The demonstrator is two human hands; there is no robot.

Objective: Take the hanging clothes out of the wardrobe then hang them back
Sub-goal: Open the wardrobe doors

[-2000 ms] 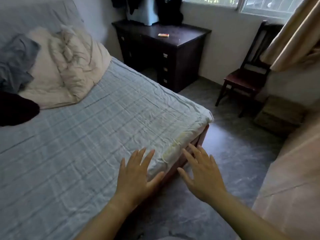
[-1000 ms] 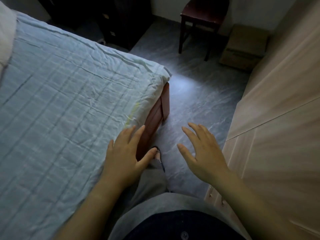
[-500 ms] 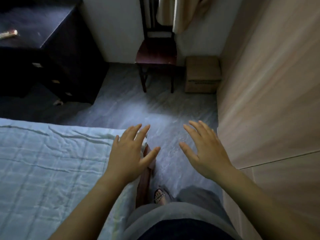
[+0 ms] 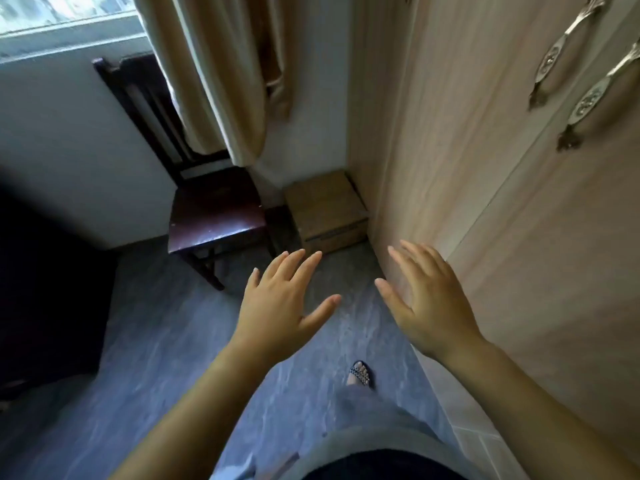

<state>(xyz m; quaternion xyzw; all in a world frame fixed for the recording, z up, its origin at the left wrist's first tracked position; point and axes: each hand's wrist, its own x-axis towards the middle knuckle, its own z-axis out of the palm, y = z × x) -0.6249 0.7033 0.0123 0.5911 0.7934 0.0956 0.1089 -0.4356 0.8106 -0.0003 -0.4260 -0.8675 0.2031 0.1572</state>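
Pale wood wardrobe (image 4: 519, 237), doors closed, at 3 o'clock. Mid-frame, left hand (image 4: 277, 313) and right hand (image 4: 429, 306) raised, each grip wide, fingers straight, holding nothing. Dark chair (image 4: 214, 216) at 11 o'clock.

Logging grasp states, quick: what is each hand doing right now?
Left hand: open, fingers spread, holding nothing.
Right hand: open, fingers spread, holding nothing.

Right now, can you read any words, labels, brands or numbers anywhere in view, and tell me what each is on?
No readable text anywhere in view.
The cardboard box shows no legible print.
The wardrobe door handles carry only ornament, no letters.
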